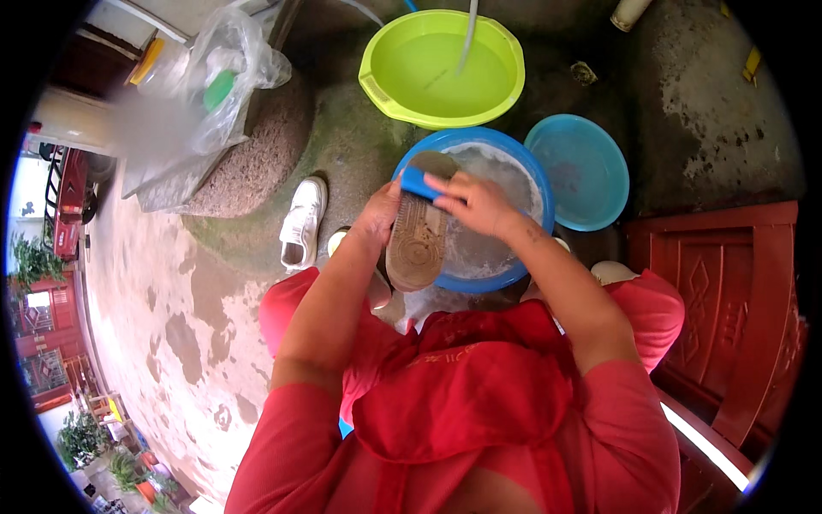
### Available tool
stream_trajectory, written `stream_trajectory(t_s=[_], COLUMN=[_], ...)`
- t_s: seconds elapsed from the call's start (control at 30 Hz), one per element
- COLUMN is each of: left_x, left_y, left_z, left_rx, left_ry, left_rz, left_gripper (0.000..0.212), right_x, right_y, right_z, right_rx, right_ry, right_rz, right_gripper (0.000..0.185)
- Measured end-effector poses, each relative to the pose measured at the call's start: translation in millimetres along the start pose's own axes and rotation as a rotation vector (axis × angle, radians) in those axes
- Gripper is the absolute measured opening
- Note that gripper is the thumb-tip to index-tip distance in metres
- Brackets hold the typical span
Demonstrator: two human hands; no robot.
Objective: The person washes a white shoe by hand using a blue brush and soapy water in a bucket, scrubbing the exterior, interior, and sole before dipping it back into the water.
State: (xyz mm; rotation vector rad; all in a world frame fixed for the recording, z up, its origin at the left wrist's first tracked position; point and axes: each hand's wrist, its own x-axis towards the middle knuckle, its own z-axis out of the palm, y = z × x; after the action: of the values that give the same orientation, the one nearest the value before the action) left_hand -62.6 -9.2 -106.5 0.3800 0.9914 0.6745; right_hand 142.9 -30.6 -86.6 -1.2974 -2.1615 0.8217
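Observation:
A shoe (417,241) is held sole up over the left side of a blue plastic basin (548,193) of sudsy water. My left hand (380,212) grips the shoe by its left edge. In my right hand (472,200) is a blue scrubbing brush (419,183), laid across the upper part of the dirty, patterned sole; its bristles are hidden. A white shoe (304,221) stands upright on the wet ground, left of my left hand.
Beyond the blue basin sits a lime-green basin (443,119) of water with a grey hose (471,32) in it. A turquoise basin (578,173) lies to the right, near a red wooden door (706,308). A clear plastic bag (231,83) rests on a ledge at upper left.

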Motion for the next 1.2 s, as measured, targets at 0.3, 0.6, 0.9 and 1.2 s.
stream_trajectory(t_s=[0.3,0.6,0.9,1.2], left_x=[-11,17,26,-21], left_y=[8,-4,-4,14], left_z=[10,-20,-30,10], left_rx=[0.141,0.2,-0.123,0.03], left_ry=[0.053,0.234,0.117,0.045], left_rz=[0.09,0.08,-0.005,0.184], left_gripper=[0.062,0.061,0.051,0.049], right_x=[-67,-91,-31,10], right_y=[144,88,-56,69], right_z=[65,47,-10,-41], right_rx=[-0.412,0.212,0.122,-0.342], right_ry=[0.039,-0.013,-0.227,-0.376], right_rz=[0.664,0.517,-0.084,0.537], right_gripper=[0.045,0.046,0.044,0.046])
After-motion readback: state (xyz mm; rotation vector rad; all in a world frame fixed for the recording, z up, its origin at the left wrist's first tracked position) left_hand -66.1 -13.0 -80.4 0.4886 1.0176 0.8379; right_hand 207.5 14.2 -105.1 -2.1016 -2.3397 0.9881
